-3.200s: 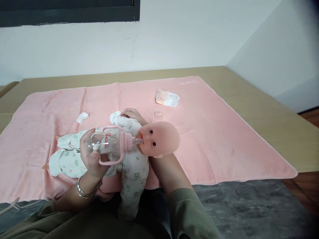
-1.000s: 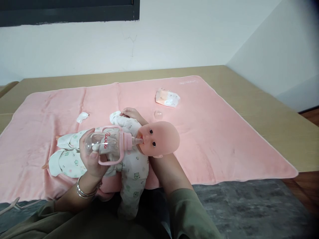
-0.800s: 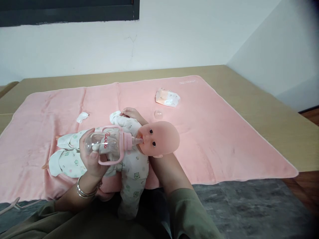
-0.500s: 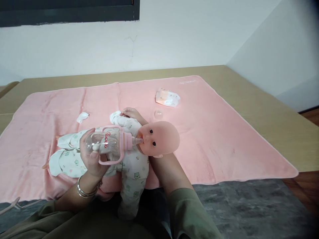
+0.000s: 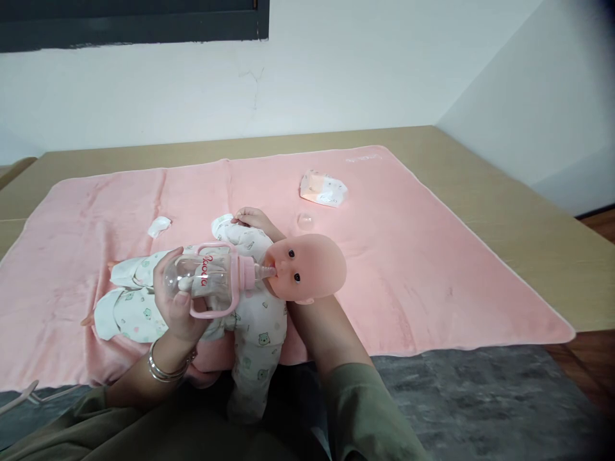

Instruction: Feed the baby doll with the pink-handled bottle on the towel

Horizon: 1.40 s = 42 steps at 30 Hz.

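Observation:
A baby doll [image 5: 259, 314] in white printed clothes lies on its back, head to the right. My left hand [image 5: 180, 307] wraps round a clear baby bottle [image 5: 211, 275] with a pink collar and pink handles. The bottle lies almost level above the doll's body, its teat at the doll's mouth. Passing beneath the doll's head and neck, my right arm comes out on the far side. There my right hand [image 5: 252, 218] has its fingers curled at the cuff of the doll's far sleeve; the doll's own hand there is hidden.
Under the doll a pink blanket [image 5: 423, 275] covers much of the wooden table [image 5: 504, 186]. Beyond the doll's head lie a clear dome-shaped cap [image 5: 305, 221] and a small soft pack [image 5: 323, 188]. A crumpled white piece [image 5: 159, 226] is on the blanket's left part.

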### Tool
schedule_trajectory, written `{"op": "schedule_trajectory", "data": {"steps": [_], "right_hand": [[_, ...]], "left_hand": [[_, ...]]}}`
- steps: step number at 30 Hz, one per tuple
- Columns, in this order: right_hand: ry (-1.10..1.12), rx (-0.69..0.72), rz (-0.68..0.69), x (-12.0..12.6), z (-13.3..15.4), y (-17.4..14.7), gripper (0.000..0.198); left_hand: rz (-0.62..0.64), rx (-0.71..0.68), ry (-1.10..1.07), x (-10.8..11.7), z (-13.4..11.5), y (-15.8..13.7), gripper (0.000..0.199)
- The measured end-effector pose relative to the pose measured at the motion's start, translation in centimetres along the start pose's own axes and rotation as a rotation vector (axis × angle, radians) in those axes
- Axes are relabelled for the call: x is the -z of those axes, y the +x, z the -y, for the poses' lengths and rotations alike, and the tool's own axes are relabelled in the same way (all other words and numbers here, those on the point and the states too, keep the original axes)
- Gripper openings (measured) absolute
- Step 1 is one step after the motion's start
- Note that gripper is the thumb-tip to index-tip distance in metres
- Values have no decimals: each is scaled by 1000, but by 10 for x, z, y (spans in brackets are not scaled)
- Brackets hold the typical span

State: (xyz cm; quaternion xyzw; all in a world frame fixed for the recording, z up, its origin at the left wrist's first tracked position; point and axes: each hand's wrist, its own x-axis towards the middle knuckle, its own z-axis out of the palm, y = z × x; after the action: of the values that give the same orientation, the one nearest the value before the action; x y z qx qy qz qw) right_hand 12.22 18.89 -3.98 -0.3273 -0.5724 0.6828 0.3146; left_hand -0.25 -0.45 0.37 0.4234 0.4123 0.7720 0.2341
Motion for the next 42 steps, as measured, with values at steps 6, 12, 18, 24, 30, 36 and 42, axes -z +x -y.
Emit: {"op": "schedule_trajectory", "data": {"steps": [6, 12, 18, 24, 30, 36, 42], "right_hand": [[17, 34, -49, -4, 1, -4, 41], [13, 42, -59, -7, 4, -7, 46], [-54, 27, -105, -4, 2, -5, 57], [6, -37, 21, -2, 5, -19, 56], [7, -31, -32, -6, 7, -17, 52], [-37, -19, -82, -5, 13, -15, 56], [-83, -47, -144, -6, 13, -8, 51]], "left_hand": [[-7, 6, -44, 1, 2, 0, 49], [-1, 17, -39, 0, 1, -1, 50], [0, 2, -43, -1, 0, -1, 48], [-2, -6, -41, -1, 1, 0, 47], [5, -4, -49, 0, 2, 0, 47], [31, -30, -90, 0, 3, 0, 48], [14, -27, -40, 2, 4, 1, 50]]}}
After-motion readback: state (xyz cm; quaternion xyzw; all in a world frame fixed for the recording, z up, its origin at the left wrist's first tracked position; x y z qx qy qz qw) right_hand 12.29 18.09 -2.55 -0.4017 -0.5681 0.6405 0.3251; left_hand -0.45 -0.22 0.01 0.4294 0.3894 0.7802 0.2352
